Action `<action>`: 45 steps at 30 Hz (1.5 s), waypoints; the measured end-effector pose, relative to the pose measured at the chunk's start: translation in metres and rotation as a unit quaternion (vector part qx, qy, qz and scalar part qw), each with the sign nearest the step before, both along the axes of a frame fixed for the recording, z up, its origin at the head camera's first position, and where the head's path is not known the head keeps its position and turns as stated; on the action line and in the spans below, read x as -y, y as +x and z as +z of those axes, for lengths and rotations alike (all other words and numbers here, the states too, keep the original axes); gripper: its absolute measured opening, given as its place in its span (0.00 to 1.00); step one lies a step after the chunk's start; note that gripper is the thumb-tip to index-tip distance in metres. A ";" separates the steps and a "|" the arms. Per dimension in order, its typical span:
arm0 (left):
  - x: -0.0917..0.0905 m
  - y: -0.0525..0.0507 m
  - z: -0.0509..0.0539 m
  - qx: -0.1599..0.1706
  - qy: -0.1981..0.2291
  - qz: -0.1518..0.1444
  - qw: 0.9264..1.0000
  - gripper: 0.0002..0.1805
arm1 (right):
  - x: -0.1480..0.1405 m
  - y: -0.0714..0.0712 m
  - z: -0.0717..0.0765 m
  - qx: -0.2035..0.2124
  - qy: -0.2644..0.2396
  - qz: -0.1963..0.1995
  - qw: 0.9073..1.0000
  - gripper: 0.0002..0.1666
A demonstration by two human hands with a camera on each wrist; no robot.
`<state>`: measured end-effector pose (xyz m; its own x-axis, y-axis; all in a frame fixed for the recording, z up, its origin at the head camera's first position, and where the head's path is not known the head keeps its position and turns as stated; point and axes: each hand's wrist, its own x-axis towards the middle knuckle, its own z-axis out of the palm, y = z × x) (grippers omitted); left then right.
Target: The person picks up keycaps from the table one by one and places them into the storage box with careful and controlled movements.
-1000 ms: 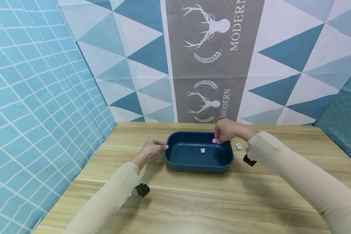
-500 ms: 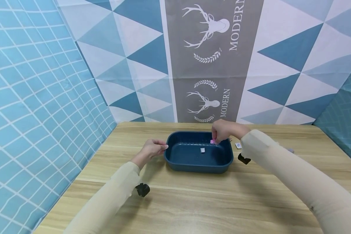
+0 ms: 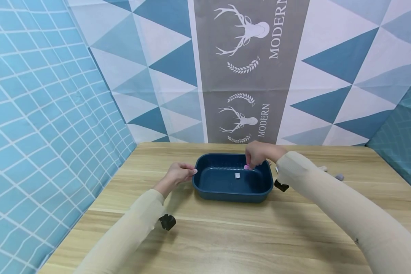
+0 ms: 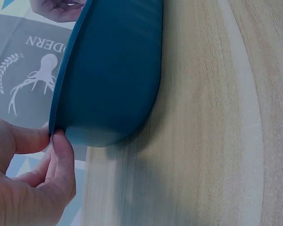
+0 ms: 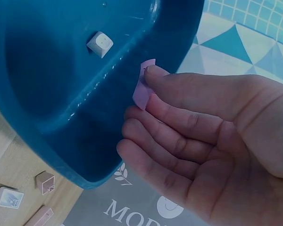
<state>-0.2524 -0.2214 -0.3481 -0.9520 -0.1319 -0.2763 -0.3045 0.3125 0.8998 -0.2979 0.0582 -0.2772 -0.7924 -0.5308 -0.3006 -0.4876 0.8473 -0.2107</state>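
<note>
In the head view, a dark blue plastic basin (image 3: 231, 198) stands on the wooden table. My left hand (image 3: 179, 174) pinches its left rim between thumb and forefinger, which the left wrist view shows close up at the basin wall (image 4: 111, 70). Above the inside of the basin, near its right end, my right hand (image 3: 257, 153) holds a pink keycap (image 5: 143, 87) between thumb and index finger. The other fingers of that hand are loosely bent. On the basin floor lies a single white keycap (image 5: 100, 44), tilted in the right wrist view.
Right of the basin, several small pieces lie on the table, among them a white keycap (image 5: 10, 197), a brownish keycap (image 5: 45, 182) and a longer pinkish one (image 5: 40, 216). Farther right is a grey piece (image 3: 340, 177), partly behind my sleeve. A patterned cloth (image 3: 239, 76) hangs behind.
My right hand has moved a little left and slightly down over the basin with the pink keycap. The left hand stays on the rim.
</note>
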 end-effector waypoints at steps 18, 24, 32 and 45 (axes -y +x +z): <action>-0.001 0.000 0.000 0.000 -0.010 0.003 1.000 0.11 | 0.004 -0.009 -0.002 -0.002 0.014 -0.015 1.000 0.04; -0.001 0.000 -0.001 -0.001 -0.004 0.004 1.000 0.11 | 0.003 -0.012 -0.004 0.001 0.011 -0.027 1.000 0.08; 0.000 0.000 -0.002 -0.003 0.002 0.003 1.000 0.11 | -0.003 -0.011 -0.008 -0.009 0.011 -0.021 1.000 0.08; 0.001 -0.002 -0.004 -0.005 -0.007 0.001 1.000 0.11 | -0.018 -0.004 -0.017 -0.048 -0.061 0.015 0.997 0.09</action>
<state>-0.2541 -0.2223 -0.3519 -0.9543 -0.1368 -0.2657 -0.2966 0.3254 0.8979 -0.3021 0.0765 -0.2946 -0.7975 -0.5827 -0.1564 -0.5349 0.8028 -0.2635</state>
